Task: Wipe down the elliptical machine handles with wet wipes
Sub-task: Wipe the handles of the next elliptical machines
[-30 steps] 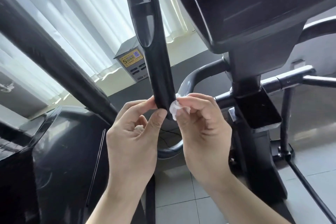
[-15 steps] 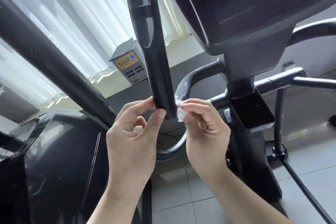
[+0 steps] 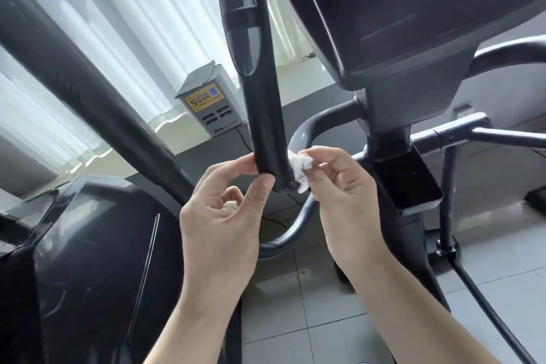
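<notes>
Wiping the lower tip of the black handle (image 3: 266, 115): steadied from the left, rubbed from the right.

Pinching that tip between thumb and forefinger of the left hand (image 3: 218, 216), remaining fingers loosely curled behind; pinching a crumpled white wet wipe (image 3: 300, 168) in the fingertips of the right hand (image 3: 339, 186) and pressing it against the tip's right side. Directly between both hands, with the long axis running up and slightly left toward the top of view, so probably stroking upward along the shaft next, right hand doing the work. Just behind and below the tip, a curved grey bar (image 3: 298, 230), likely crowding any wrap-around. Further out, a console (image 3: 413, 23) above right, a thick black bar (image 3: 88, 91) slanting at left, a yellow-labelled box (image 3: 211, 106) on the sill.
</notes>
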Tool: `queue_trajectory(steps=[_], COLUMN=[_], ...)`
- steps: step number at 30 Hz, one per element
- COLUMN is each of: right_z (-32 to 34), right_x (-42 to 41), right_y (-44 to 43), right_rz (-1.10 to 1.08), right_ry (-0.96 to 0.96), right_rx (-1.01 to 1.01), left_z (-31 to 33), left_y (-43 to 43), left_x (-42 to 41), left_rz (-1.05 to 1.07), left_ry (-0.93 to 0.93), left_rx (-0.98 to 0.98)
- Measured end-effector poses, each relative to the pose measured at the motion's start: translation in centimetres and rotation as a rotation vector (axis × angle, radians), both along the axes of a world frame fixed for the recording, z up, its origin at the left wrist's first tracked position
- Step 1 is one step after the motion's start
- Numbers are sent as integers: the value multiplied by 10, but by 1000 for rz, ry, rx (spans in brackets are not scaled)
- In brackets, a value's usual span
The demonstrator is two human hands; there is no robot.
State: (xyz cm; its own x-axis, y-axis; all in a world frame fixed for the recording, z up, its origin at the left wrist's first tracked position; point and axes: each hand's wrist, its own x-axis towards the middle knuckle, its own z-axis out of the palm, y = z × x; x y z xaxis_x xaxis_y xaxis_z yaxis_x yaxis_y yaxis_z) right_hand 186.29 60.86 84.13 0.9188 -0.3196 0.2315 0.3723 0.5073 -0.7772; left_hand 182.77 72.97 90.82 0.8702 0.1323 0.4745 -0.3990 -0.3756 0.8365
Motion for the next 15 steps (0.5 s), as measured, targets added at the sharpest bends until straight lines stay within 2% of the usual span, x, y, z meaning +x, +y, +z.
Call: queue_trajectory(steps=[3, 9, 11, 13, 14, 15], right_z=[2, 9, 9, 10, 11, 12], right_x=[-3, -9, -6, -8, -10, -12], right_y=[-5, -11, -14, -19, -18, -15], right_rz=[-93, 13, 10, 152, 218, 238], right_ry=[61, 49, 109, 95, 58, 26], right_rx=[-95, -175, 2, 338, 431, 436], left_z=[0, 1, 1, 1, 1, 1], left_y=[1, 1, 2, 2, 1, 1], left_x=[-1, -2, -1, -1, -1, -2], left_rz=[-12, -27, -25, -17, -13, -13], left_ry=[8, 8, 11, 23, 26, 27], left_rx=[-9, 21, 13, 4, 0, -6])
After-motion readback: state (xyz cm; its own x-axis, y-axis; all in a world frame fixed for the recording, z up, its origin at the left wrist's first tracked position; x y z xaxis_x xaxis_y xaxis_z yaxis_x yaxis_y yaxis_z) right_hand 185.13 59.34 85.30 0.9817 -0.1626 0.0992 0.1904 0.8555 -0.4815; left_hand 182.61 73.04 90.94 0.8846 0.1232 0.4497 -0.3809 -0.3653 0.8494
